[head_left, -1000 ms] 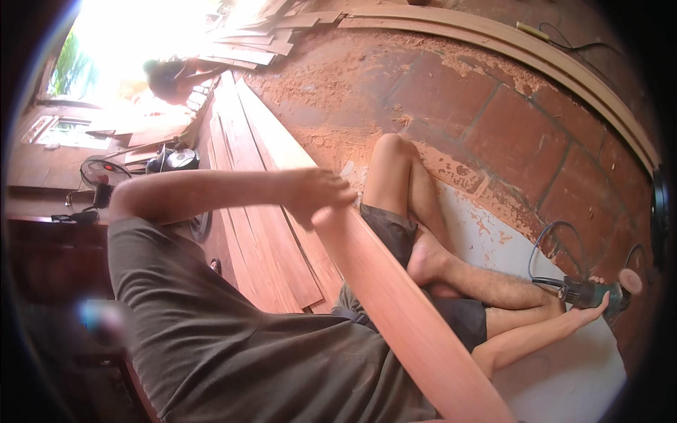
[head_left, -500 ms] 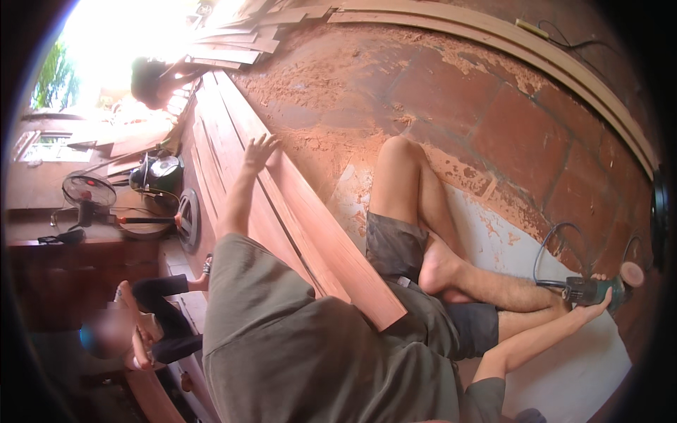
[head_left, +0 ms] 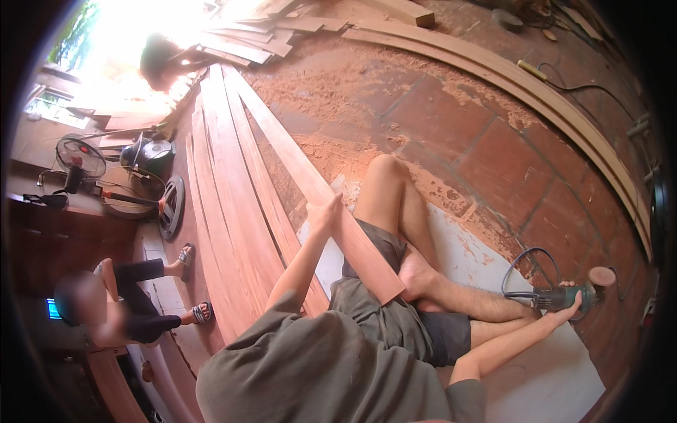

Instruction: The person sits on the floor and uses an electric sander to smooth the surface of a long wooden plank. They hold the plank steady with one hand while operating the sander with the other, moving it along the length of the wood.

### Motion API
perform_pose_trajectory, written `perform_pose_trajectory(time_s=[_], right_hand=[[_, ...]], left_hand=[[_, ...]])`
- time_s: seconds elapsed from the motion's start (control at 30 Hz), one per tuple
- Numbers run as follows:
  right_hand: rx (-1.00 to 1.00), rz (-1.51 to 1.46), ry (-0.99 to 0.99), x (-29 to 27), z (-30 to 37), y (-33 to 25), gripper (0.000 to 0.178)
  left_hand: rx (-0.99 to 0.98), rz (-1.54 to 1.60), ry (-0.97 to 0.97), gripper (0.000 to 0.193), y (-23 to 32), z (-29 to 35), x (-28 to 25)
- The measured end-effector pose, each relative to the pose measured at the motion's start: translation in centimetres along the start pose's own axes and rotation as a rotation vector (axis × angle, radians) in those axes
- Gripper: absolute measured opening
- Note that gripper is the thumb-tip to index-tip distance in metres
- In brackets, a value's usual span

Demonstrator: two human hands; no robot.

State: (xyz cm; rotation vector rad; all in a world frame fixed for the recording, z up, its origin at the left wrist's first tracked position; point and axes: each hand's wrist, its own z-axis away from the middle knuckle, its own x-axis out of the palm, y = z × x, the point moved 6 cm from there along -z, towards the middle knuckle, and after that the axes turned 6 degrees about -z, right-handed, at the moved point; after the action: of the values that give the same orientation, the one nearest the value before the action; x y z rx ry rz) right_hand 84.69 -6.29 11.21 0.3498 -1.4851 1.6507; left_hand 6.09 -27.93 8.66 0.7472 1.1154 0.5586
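From my end I see the left hand (head_left: pixel 325 211) with its fingers curled around the edge of a long, flat, pinkish wooden plank (head_left: pixel 361 258), its square-cut near end over the lap. The right hand (head_left: pixel 568 311) wraps its fingers around a rounded green sander (head_left: pixel 554 299) with a flat disc. Grainy boards (head_left: pixel 236 261) lie left of the plank; powdery orange sawdust (head_left: pixel 310 99) dusts reddish tiles (head_left: pixel 504 169).

Red-tiled floor (head_left: pixel 504 190) bears scattered sawdust (head_left: pixel 317 95), a pale, dust-flecked sheet (head_left: pixel 553 377) at lower right, several planks (head_left: pixel 226 240) at left and long boards (head_left: pixel 486 65) at upper right.
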Motion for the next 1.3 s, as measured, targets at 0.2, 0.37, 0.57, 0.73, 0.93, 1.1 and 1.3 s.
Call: perform_pose_trajectory(time_s=[0.2, 0.37, 0.57, 0.73, 0.93, 1.1, 1.3], right_hand=[[0.028, -0.097, -0.002, -1.5, -1.0, 1.1, 0.034], [0.015, -0.076, 0.058, -2.3, -0.2, -1.2, 0.032], [-0.001, -0.118, 0.081, -4.0, -0.2, -1.2, 0.035], [-0.091, -0.216, 0.169, -3.9, -0.3, -1.9, 0.039], [-0.145, -0.302, 0.058, 0.0, 0.5, -1.6, 0.035], [-0.231, -0.253, 0.077, 3.1, 1.3, -2.4, 0.042], [-0.201, -0.210, 0.056, 1.4, -0.1, -0.5, 0.047]], left_hand=[[0.658, -0.797, -0.094, 0.026, 4.1, -4.1, -5.2], [0.276, -0.361, -0.046, 0.023, 7.9, -10.2, -18.1], [0.248, -0.857, -0.249, 0.027, -3.7, -8.0, -25.6], [-0.167, -1.132, -0.650, 0.040, -14.4, -2.3, -26.9], [-0.538, -1.683, -0.712, 0.058, -12.5, -7.4, -27.3], [1.182, -0.982, -0.260, 0.035, 23.0, 5.1, 6.4], [1.856, -0.631, -0.402, 0.049, 37.0, 15.2, 42.7]])
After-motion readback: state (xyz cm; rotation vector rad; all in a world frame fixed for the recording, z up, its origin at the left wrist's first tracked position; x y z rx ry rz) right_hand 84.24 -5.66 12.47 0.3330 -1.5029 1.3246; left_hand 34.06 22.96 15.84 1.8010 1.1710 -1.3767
